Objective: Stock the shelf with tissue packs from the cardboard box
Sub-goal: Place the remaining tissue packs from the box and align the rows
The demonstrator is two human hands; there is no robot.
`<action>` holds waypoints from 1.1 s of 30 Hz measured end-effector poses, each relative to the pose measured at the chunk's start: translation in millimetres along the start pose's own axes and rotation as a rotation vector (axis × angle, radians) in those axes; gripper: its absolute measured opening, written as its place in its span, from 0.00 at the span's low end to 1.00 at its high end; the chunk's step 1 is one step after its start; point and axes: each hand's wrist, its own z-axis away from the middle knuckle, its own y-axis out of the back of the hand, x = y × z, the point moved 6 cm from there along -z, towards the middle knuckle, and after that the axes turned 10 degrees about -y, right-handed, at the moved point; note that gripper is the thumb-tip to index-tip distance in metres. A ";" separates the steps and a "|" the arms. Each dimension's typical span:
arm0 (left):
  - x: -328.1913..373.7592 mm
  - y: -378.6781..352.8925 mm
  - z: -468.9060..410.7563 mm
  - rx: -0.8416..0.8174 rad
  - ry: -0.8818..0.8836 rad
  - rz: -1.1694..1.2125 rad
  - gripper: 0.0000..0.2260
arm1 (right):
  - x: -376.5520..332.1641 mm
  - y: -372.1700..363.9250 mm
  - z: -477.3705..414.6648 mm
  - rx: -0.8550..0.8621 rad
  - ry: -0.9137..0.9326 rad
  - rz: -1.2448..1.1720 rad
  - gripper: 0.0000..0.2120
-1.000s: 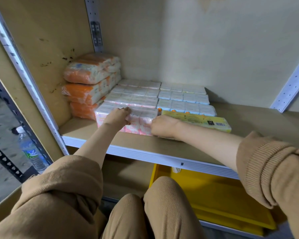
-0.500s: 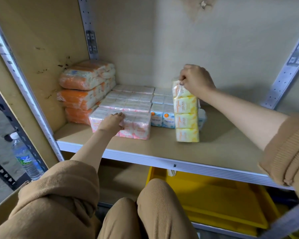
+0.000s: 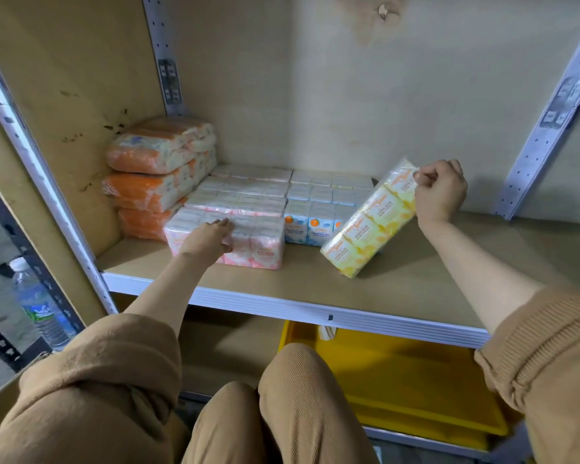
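A yellow tissue pack (image 3: 370, 222) leans tilted on the wooden shelf (image 3: 416, 283), its lower end on the board and its top pinched by my right hand (image 3: 439, 192). To its left stand blue tissue packs (image 3: 312, 222) and pink tissue packs (image 3: 258, 239) in rows. My left hand (image 3: 208, 237) rests flat on the front pink pack, fingers spread over its top. Three orange tissue bundles (image 3: 158, 175) are stacked in the far left corner. The cardboard box is out of view.
A yellow plastic tray (image 3: 416, 390) sits on the level below the shelf. A water bottle (image 3: 37, 303) stands on the floor at left, outside the metal upright (image 3: 47, 182). The right half of the shelf board is bare up to the right upright (image 3: 546, 128).
The yellow pack went from lying flat in front of the blue packs to upright, then tilted rightward. My right hand moved up and right with it. My left hand stayed on the pink pack.
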 end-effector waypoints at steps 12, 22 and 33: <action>-1.9 -1.8 -2.9 -0.004 -0.020 -0.020 0.26 | 99.2 6.7 65.4 -0.114 -0.348 0.021 0.13; -7.4 -7.1 -7.7 0.007 -0.014 0.002 0.27 | 65.9 -0.3 64.5 -0.204 -0.016 0.203 0.12; -9.2 -13.5 -2.1 0.061 -0.142 0.029 0.32 | 6.9 -76.4 115.1 -0.859 0.473 0.625 0.28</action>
